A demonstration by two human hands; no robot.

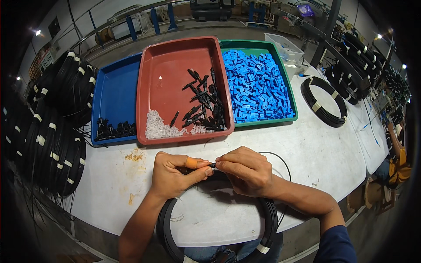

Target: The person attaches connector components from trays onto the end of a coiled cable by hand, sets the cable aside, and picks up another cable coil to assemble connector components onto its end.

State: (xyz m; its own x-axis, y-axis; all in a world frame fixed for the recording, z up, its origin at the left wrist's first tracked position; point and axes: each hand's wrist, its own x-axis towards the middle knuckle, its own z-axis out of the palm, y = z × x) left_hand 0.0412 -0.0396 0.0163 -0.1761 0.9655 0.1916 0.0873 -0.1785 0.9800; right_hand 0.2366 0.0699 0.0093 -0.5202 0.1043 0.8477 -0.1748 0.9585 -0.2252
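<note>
Above a coil of black cable [270, 219], my two hands meet at a small black connector [213, 165]. My left hand [175, 173], with an orange wrap on one finger, pinches it between thumb and forefinger from the left. From the other side, the fingertips of my right hand [247, 171] close on it too. Most of the connector is hidden by the fingers. A loose loop of thin black cable [287, 165] arcs out to the right of my right hand. The coil rests at the table's front edge, bound with pale tape.
Behind my hands stand a red tray [166, 65] of black connectors [204, 98] and small white pieces [160, 127], a blue tray [115, 87] with black parts, and a green tray [293, 119] of blue pieces [254, 83]. Stacked cable coils [52, 144] crowd the left; another coil [309, 98] lies right.
</note>
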